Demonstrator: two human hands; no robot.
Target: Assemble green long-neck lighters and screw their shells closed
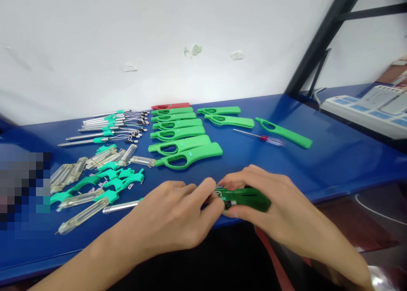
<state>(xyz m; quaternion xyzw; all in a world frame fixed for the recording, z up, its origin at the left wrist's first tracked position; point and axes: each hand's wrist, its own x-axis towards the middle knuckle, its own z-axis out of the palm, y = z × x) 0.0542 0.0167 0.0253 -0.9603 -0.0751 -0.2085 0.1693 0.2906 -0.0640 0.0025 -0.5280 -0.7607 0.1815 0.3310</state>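
Observation:
Near the table's front edge, my right hand is wrapped round a green lighter half-shell, its thumb below and fingers above. The shell's open inside faces up, with white wires and a small black part at its left end. My left hand is closed in a pinch at that end, touching the parts there; its fingertips partly hide what they grip. A silver metal tube runs out to the left from behind my left hand, in line with the shell.
On the blue table lie rows of green half-shells, one red half-shell, and a screwdriver. Metal tubes with wires, clear fuel tanks and teal triggers lie left. A white device stands right.

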